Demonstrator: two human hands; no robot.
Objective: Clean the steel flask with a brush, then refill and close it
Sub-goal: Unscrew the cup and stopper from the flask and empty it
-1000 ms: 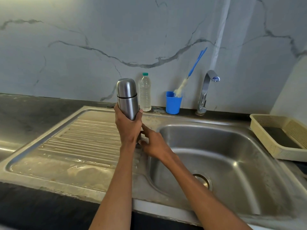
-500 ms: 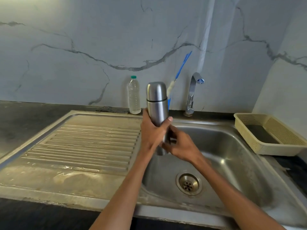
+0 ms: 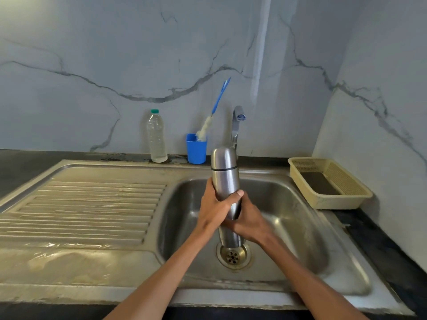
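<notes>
A steel flask (image 3: 225, 174) with its cap on stands upright in the air over the sink basin (image 3: 288, 227), above the drain (image 3: 233, 255). My left hand (image 3: 213, 210) grips its middle, thumb across the front. My right hand (image 3: 250, 219) wraps around the lower body from the right. A blue-handled bottle brush (image 3: 216, 110) leans in a blue cup (image 3: 196, 150) at the back of the counter. The tap (image 3: 236, 122) stands just behind the flask.
A clear plastic water bottle (image 3: 157, 137) with a green cap stands left of the blue cup. A ribbed draining board (image 3: 92, 204) lies to the left. A beige plastic basket (image 3: 328, 183) sits on the dark counter at right.
The flask has moved right from over the draining board to over the basin and drain, with both hands holding it throughout. It now sits lower in front of the tap.
</notes>
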